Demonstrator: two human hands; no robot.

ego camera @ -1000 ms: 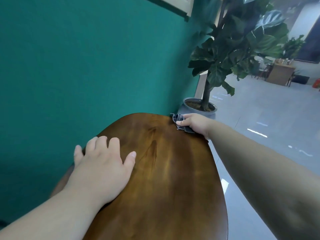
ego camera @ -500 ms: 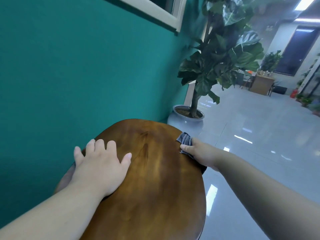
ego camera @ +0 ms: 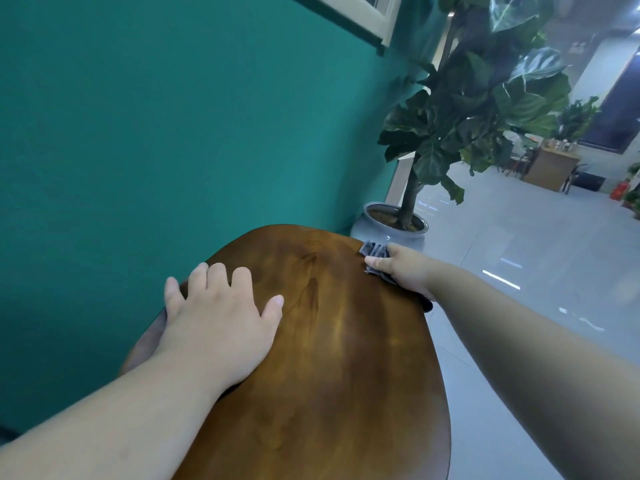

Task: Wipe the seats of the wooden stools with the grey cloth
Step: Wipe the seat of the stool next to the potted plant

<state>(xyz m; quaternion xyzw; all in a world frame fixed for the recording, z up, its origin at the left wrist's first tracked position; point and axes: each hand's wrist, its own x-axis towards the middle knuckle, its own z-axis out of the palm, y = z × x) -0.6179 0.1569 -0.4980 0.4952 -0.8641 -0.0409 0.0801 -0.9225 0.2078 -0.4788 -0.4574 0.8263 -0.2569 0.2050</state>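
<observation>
A round, glossy brown wooden stool seat point(ego camera: 332, 341) fills the lower middle of the head view. My left hand point(ego camera: 221, 323) lies flat on its left side, fingers spread over the rim. At the seat's far right edge my right hand point(ego camera: 405, 270) grips a crumpled grey cloth point(ego camera: 374, 252) and presses it against the wood. Most of the cloth is hidden under my fingers. Only this one stool is in view.
A teal wall point(ego camera: 173, 133) runs close along the stool's left. Just beyond the seat stands a large leafy plant point(ego camera: 464, 109) in a grey pot point(ego camera: 388, 230). Shiny light floor tiles point(ego camera: 519, 271) spread to the right, with a wooden desk point(ego camera: 550, 168) far off.
My right hand with the cloth slid along the far right rim, first toward me, then back toward the far edge. My left hand stayed flat on the seat.
</observation>
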